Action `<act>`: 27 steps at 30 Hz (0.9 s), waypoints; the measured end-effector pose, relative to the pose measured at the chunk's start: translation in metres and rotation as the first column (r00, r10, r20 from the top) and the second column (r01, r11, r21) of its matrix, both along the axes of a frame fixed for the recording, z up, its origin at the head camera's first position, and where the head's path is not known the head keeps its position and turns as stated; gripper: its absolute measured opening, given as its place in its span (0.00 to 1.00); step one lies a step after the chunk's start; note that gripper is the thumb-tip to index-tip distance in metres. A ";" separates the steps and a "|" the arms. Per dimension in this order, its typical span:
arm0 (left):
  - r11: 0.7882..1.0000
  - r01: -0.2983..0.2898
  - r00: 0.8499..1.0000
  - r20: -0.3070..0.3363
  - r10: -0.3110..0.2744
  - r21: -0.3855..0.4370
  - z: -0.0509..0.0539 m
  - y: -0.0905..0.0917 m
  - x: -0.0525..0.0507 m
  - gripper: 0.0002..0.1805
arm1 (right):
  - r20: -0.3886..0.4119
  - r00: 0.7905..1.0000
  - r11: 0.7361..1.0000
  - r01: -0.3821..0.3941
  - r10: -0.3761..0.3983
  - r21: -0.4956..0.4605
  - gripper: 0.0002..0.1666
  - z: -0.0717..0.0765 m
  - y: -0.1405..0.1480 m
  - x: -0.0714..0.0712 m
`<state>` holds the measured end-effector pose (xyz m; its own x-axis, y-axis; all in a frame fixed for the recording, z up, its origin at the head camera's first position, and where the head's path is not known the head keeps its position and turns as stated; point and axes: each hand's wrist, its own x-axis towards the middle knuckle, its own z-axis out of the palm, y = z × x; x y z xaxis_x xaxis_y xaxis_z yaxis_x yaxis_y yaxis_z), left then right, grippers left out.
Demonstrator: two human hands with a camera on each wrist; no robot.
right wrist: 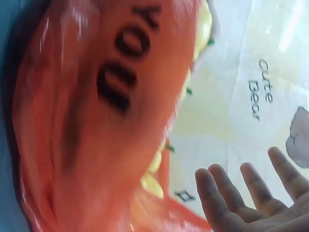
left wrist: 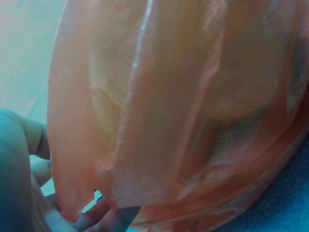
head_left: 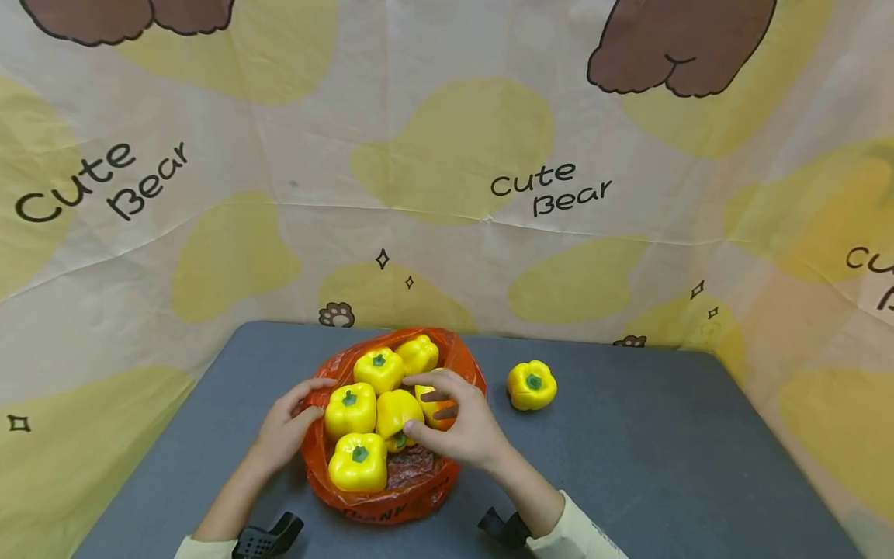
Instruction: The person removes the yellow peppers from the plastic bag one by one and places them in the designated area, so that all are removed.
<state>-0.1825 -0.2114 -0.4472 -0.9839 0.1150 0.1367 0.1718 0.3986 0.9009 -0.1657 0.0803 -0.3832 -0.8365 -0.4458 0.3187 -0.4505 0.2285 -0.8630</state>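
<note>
Several yellow bell peppers (head_left: 351,409) with green stems lie inside a red plastic bag (head_left: 377,512), which stands wide open on the grey table. At the bag's left rim, my left hand (head_left: 279,431) holds the plastic; in the left wrist view the red film (left wrist: 140,154) passes in front of some fingers of that hand (left wrist: 21,169). My right hand (head_left: 466,423) is above the bag's right part, fingers spread, partly hiding a pepper. The right wrist view shows this hand (right wrist: 256,203) with extended fingers and nothing in them, beside the printed bag (right wrist: 82,96).
One yellow pepper (head_left: 532,386) sits on the table (head_left: 628,450) to the right of the bag. A patterned cloth (head_left: 447,155) with bear drawings and lettering hangs behind and at the sides of the table.
</note>
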 end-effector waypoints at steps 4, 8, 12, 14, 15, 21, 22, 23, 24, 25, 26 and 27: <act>1.000 0.007 1.000 -0.001 -0.007 0.010 0.000 0.000 0.000 0.19 | 0.094 0.995 0.999 -0.028 0.029 -0.021 0.25 -0.007 -0.011 0.005; 1.000 0.012 1.000 -0.001 -0.012 0.020 0.000 -0.001 0.000 0.19 | 0.145 0.987 0.998 -0.062 0.065 -0.027 0.25 -0.014 -0.020 0.009; 1.000 0.006 1.000 0.006 -0.006 0.017 0.000 -0.001 0.000 0.19 | 0.178 0.980 0.995 -0.096 0.095 -0.007 0.25 -0.021 -0.027 0.013; 1.000 0.005 1.000 0.009 -0.005 0.014 0.000 -0.001 0.000 0.19 | 0.195 0.976 0.995 -0.102 0.100 0.004 0.26 -0.024 -0.030 0.014; 1.000 0.004 1.000 0.009 -0.004 0.014 0.000 -0.001 0.000 0.19 | 0.202 0.974 0.995 -0.102 0.099 0.008 0.26 -0.025 -0.031 0.014; 1.000 0.002 1.000 0.006 -0.002 0.008 -0.001 -0.001 0.001 0.19 | 0.227 0.971 0.995 -0.090 0.077 0.046 0.25 -0.033 -0.036 0.016; 1.000 0.003 1.000 0.004 -0.003 0.006 -0.001 -0.001 0.001 0.19 | 0.229 0.971 0.995 -0.089 0.075 0.050 0.25 -0.034 -0.036 0.016; 1.000 0.003 1.000 0.002 -0.003 0.005 -0.001 -0.001 0.001 0.19 | 0.231 0.970 0.995 -0.086 0.071 0.056 0.25 -0.035 -0.037 0.016; 1.000 0.004 1.000 0.000 -0.004 0.006 -0.001 -0.001 0.001 0.19 | 0.230 0.971 0.995 -0.085 0.068 0.061 0.25 -0.036 -0.038 0.016; 1.000 0.005 1.000 -0.002 -0.005 0.006 -0.002 -0.001 0.001 0.19 | 0.226 0.972 0.994 -0.082 0.064 0.070 0.26 -0.037 -0.038 0.016; 1.000 0.006 1.000 -0.004 -0.006 0.006 -0.002 -0.001 0.001 0.19 | 0.220 0.974 0.994 -0.078 0.058 0.083 0.26 -0.038 -0.039 0.016; 1.000 0.006 1.000 -0.005 -0.006 0.006 -0.002 -0.001 0.001 0.19 | 0.212 0.976 0.992 -0.073 0.051 0.099 0.26 -0.039 -0.040 0.016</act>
<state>-0.1819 -0.2126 -0.4490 -0.9826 0.1198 0.1421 0.1783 0.3919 0.9026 -0.1501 0.0406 -0.4224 -0.8491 -0.5208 0.0882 -0.2793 0.3010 -0.9118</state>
